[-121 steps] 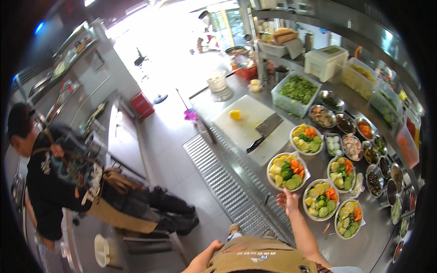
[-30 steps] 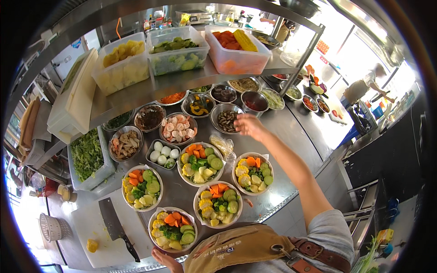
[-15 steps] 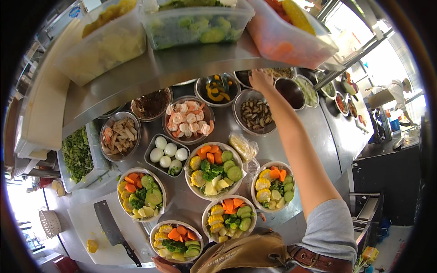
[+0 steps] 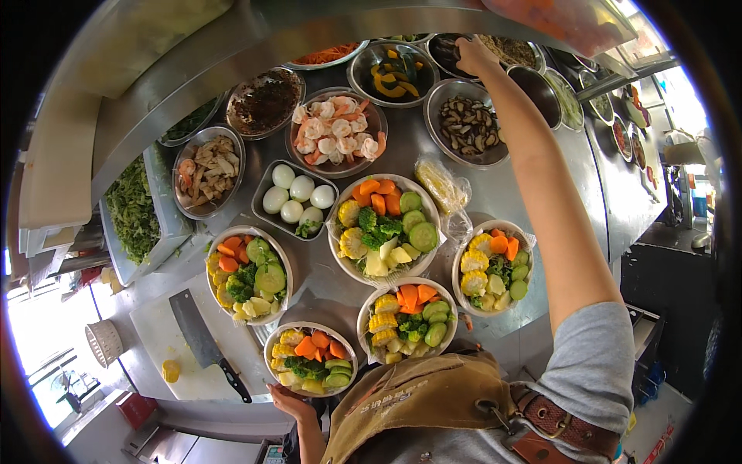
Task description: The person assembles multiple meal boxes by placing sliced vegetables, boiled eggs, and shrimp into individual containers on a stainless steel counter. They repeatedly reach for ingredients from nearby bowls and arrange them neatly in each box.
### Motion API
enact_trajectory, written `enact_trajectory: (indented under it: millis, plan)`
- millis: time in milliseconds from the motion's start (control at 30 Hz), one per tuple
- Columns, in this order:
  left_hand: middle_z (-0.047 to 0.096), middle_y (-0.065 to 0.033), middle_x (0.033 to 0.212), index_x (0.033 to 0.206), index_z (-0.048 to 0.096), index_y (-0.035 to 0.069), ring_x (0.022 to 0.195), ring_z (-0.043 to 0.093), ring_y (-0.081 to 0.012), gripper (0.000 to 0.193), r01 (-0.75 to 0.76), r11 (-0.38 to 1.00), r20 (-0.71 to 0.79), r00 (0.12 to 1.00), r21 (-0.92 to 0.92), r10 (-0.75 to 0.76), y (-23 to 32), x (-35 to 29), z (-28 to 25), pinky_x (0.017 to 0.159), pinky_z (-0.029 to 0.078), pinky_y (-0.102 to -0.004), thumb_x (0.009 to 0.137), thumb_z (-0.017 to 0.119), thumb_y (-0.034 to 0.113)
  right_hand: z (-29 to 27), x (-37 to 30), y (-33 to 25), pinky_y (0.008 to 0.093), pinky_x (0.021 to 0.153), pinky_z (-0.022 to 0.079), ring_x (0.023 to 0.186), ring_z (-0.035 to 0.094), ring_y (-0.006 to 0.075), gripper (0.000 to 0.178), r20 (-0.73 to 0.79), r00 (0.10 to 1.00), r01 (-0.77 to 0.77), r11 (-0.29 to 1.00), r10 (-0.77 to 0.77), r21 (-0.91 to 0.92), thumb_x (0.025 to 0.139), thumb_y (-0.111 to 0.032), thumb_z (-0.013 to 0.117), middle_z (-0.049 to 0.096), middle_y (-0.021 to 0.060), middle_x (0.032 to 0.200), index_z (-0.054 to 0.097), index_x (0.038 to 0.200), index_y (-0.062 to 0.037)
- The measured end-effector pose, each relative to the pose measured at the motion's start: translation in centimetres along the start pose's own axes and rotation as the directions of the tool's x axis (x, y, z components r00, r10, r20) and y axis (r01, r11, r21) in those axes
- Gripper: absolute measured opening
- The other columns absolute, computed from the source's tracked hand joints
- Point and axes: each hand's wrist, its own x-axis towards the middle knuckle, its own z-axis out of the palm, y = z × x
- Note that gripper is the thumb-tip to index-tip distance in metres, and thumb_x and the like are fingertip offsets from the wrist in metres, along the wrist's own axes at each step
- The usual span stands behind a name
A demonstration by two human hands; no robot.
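Note:
At the back, my right hand (image 4: 477, 58) reaches into a metal bowl (image 4: 442, 58) with dark contents. Its fingers are bent together, and what they pinch, if anything, cannot be made out. My left hand (image 4: 289, 402) is low by the bench's front edge, palm up with fingers apart, beside a white bowl of vegetables (image 4: 309, 360). Several like bowls stand about: a middle one (image 4: 382, 232), one in front of it (image 4: 406, 321), one at the right (image 4: 493, 267) and one at the left (image 4: 249, 274), holding corn, carrot, broccoli, cucumber and pale chunks.
Behind stand a bowl of shrimp (image 4: 336, 131), sliced mushrooms (image 4: 469, 124), pumpkin strips (image 4: 394, 76), cooked meat pieces (image 4: 209, 170) and a tray of peeled eggs (image 4: 295, 197). A cleaver (image 4: 197, 332) lies on a white cutting board (image 4: 154, 317). A metal shelf (image 4: 309, 35) overhangs the back.
My view has tilted, so the bench sits higher and the shelf tubs are mostly out of sight. My right hand stays at the back bowl; more of my left hand shows.

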Motion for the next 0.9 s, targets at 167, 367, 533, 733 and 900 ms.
enact_trajectory:
  millis: [167, 367, 533, 733, 900]
  plan:
    - [0.053, -0.0002, 0.069, 0.077, 0.051, 0.008, 0.062, 0.053, -0.0110, 0.036, 0.023, 0.999, 0.031, 0.999, -0.041, -0.022, 0.1, 0.1, -0.1, 0.056, 0.043, -0.0259, 0.095, 0.048, 0.039, 1.3, 1.4, 2.1, 0.0517, 0.065, 0.048, 0.091, 0.060, 0.0359, 0.051, -0.006, 0.987, 0.163, 0.977, -0.163, 0.140, 0.083, -0.020, 0.068, 0.054, 0.0201, 0.116, 0.036, 0.122, -0.0151]
    - [0.051, 0.0009, 0.066, 0.073, 0.049, 0.009, 0.057, 0.050, -0.0105, 0.037, -0.026, 0.999, 0.029, 0.999, 0.031, 0.025, -0.2, 0.3, -0.6, 0.051, 0.040, -0.0256, 0.095, 0.048, 0.038, -0.8, -1.8, 1.6, 0.0505, 0.071, 0.049, 0.093, 0.061, 0.0338, 0.048, -0.048, 0.998, 0.058, 0.990, -0.052, 0.127, 0.087, -0.023, 0.063, 0.062, 0.0160, 0.105, 0.037, 0.127, -0.0149]
    - [0.051, -0.0006, 0.065, 0.072, 0.048, 0.008, 0.060, 0.054, -0.0126, 0.037, -0.076, 0.991, 0.069, 0.994, -0.112, 0.084, -0.2, 0.1, 0.1, 0.054, 0.045, -0.0281, 0.096, 0.046, 0.036, -1.9, -5.4, 1.1, 0.0476, 0.076, 0.050, 0.096, 0.062, 0.0320, 0.043, -0.135, 0.976, 0.169, 0.986, -0.168, -0.005, 0.087, -0.025, 0.061, 0.065, 0.0110, 0.104, 0.048, 0.127, -0.0163]
    - [0.045, 0.0056, 0.060, 0.072, 0.049, 0.013, 0.048, 0.040, -0.0045, 0.036, -0.035, 0.999, 0.004, 0.999, 0.019, 0.035, 0.1, -0.1, 0.1, 0.041, 0.028, -0.0214, 0.094, 0.049, 0.042, -0.3, -5.7, 0.8, 0.0451, 0.061, 0.051, 0.081, 0.064, 0.0289, 0.035, -0.265, 0.959, 0.133, 0.983, -0.094, 0.130, 0.093, -0.027, 0.056, 0.066, 0.0100, 0.095, 0.052, 0.125, -0.0147]
    - [0.045, 0.0058, 0.058, 0.072, 0.049, 0.013, 0.045, 0.040, -0.0051, 0.035, -0.118, 0.993, 0.002, 0.993, 0.011, 0.118, 0.1, -0.5, 0.3, 0.040, 0.029, -0.0216, 0.094, 0.051, 0.040, -1.5, -9.9, -0.6, 0.0311, 0.052, 0.048, 0.070, 0.064, 0.0163, 0.036, -0.045, 0.999, 0.026, 0.505, 0.026, 0.863, 0.092, -0.026, 0.058, 0.065, 0.0087, 0.090, 0.053, 0.122, -0.0069]
